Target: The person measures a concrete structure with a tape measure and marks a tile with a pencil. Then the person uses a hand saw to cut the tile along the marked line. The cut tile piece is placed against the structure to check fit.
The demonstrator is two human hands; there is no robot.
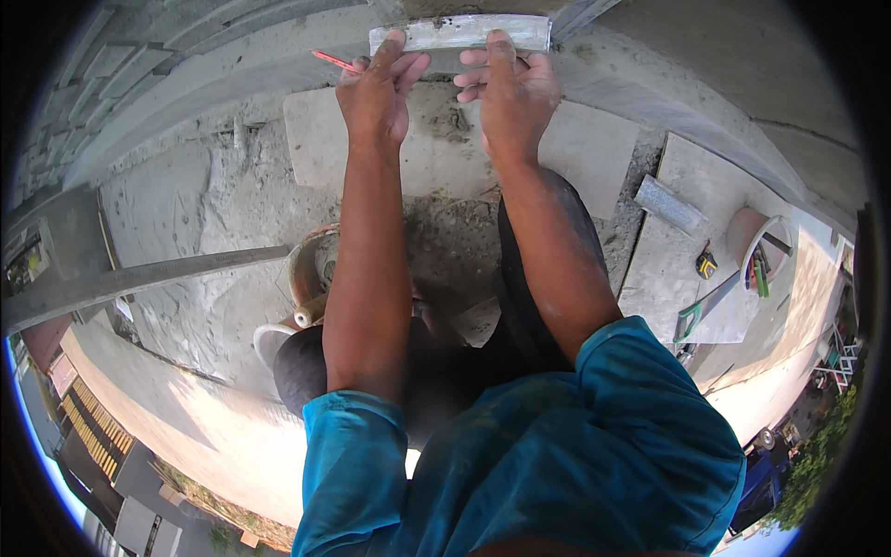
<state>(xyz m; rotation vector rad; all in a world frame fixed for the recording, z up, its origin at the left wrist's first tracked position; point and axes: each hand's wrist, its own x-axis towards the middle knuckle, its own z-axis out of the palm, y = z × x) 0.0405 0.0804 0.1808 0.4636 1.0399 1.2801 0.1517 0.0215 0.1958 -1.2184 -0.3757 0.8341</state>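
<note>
A narrow pale, streaked strip lies along the ledge at the top of the view, with grey smears on it. My left hand has a red pencil between its curled fingers, and its thumb presses on the strip's left part. My right hand has its thumb on the strip's right part; its other fingers are spread just below the strip, with nothing visible between them. Beneath both hands lies a large pale board with a dark mortar patch.
At right, a board holds a grey offcut, tape measure, handsaw and tool bucket. A long bar crosses at left, near containers by my knee. A rough block wall rises upper left.
</note>
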